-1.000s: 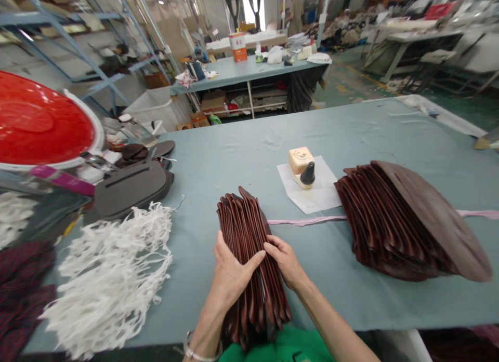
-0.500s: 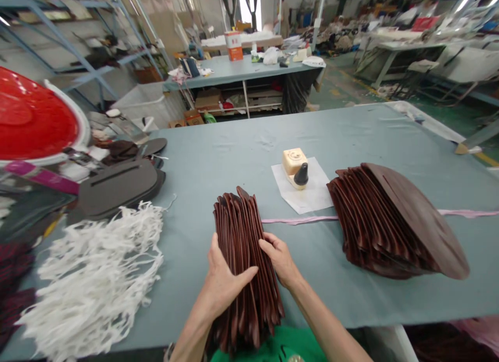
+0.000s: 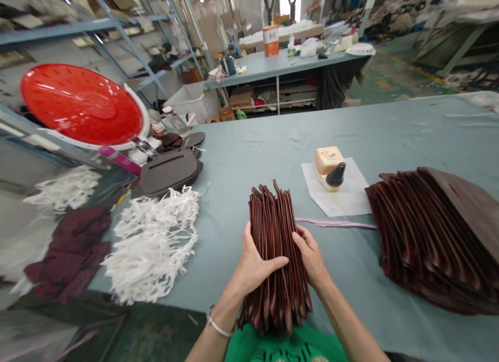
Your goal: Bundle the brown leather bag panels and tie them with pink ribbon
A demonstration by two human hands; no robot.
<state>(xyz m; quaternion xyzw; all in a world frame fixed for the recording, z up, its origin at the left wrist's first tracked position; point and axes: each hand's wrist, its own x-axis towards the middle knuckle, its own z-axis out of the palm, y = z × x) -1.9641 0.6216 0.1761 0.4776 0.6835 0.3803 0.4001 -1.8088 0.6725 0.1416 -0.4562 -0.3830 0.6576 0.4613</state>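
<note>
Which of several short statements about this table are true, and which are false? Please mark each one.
1. The left hand and the right hand both touch the brown stack between them. True.
2. Both wrists are bare. False: the left one wears a bracelet.
3. A black-tipped cream block sits on a white sheet. True.
4. The white sheet lies left of both hands. False: it lies farther away, toward the right.
5. White strips lie left of both hands. True.
</note>
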